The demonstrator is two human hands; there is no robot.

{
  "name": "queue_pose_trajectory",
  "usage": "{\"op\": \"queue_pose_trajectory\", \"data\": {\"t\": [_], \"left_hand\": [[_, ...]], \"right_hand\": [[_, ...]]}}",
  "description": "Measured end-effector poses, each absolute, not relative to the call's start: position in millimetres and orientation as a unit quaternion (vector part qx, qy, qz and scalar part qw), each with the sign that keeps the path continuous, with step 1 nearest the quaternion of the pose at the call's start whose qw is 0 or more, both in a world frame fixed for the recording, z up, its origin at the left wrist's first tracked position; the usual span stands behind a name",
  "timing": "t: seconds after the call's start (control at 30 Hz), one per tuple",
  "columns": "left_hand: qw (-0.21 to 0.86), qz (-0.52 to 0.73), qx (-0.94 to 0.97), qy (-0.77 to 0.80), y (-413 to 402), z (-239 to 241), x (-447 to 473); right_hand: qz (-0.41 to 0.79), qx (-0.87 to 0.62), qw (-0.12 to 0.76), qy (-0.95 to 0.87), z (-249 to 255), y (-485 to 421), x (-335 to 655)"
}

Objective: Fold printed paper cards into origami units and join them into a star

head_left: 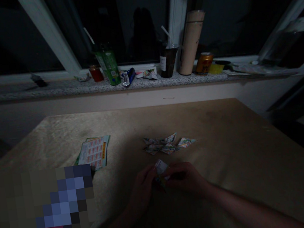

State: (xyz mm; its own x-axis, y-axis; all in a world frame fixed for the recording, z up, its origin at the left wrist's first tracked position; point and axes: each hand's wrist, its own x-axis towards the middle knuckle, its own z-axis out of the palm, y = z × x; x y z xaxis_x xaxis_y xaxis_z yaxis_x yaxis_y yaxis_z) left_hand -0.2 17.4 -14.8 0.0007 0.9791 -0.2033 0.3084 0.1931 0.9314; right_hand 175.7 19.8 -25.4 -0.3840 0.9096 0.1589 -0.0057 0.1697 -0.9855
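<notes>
Between my two hands, close to the middle of the table, is a small folded piece of printed paper (161, 167) with a pale upper face and coloured parts below. My left hand (144, 182) pinches its left side, fingers closed. On the right side, my right hand (186, 175) grips it between thumb and fingers. Dim light hides the exact folds and fingertips. Just beyond my hands lie several folded paper pieces (170, 148) with pointed ends, grouped together on the table. A stack of printed paper sheets (94, 152) rests farther left.
The brown table (211, 121) meets a wall below a speckled windowsill (142, 86). Along the sill stand a green cup (110, 65) with a straw, a dark cup (168, 63), a tall pink bottle (191, 43) and an orange can (204, 64). A pixelated patch covers the lower left.
</notes>
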Motion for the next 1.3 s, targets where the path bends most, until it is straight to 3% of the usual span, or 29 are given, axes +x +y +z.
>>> {"op": "queue_pose_trajectory", "data": {"t": [0.4, 0.93, 1.13, 1.3], "left_hand": [[0.494, 0.353, 0.59, 0.532, 19.0, -5.7, 5.1], [0.497, 0.389, 0.523, 0.572, 17.5, -8.6, 3.0], [0.552, 0.451, 0.562, 0.419, 14.7, -8.8, 5.0], [0.53, 0.444, 0.561, 0.455, 16.0, -17.0, 6.0]], "right_hand": [[0.467, -0.413, 0.467, -0.627, -26.3, 21.1, 175.7], [0.492, -0.471, 0.495, -0.54, -22.9, 17.8, 176.6], [0.508, -0.485, 0.504, -0.502, -24.6, 20.4, 176.6], [0.519, -0.504, 0.493, -0.483, -21.1, 20.6, 176.2]]}}
